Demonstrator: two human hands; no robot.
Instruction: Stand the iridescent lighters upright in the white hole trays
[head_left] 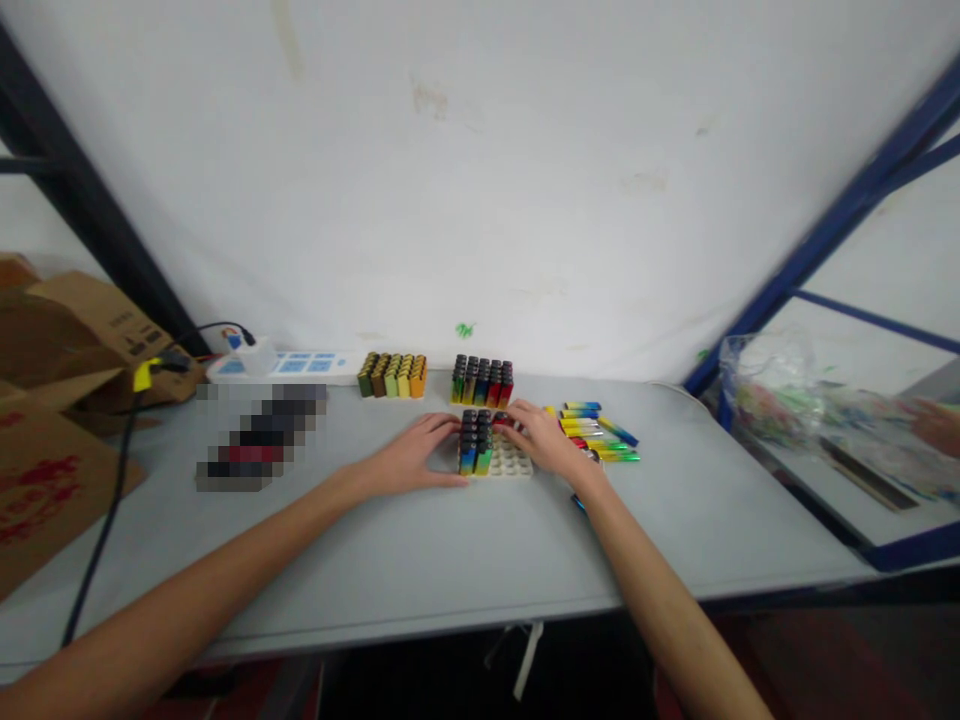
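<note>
In the head view, a person bends two bare arms over a grey table (420, 590), a pale tray (512, 464) of holes between the hands. The left hand (412, 457) cups the tray's left end, thumb apart from the fingers, the thumb reaching along the near edge and the fingertips beside the upright lighters (475, 442). These stand in rows on the left part of the tray, black-topped, their bodies blue, yellow and green; holes on the near right show bare.

The right hand (544, 440) arches over the tray's far right side, fingers bent at a red lighter (502, 419); from here I cannot tell whether they are clamped on it. Just beyond that hand, loose lighters (604, 447) in blue, yellow and green lie in a heap on the table.

Behind the tray, toward the wall (525, 200), stands a black-topped block (482, 382) of lighters, and to its left a gold-topped block (392, 378). A white power strip (315, 364) lies farther left, near cardboard (97, 320) and a black cable (112, 500).
</note>
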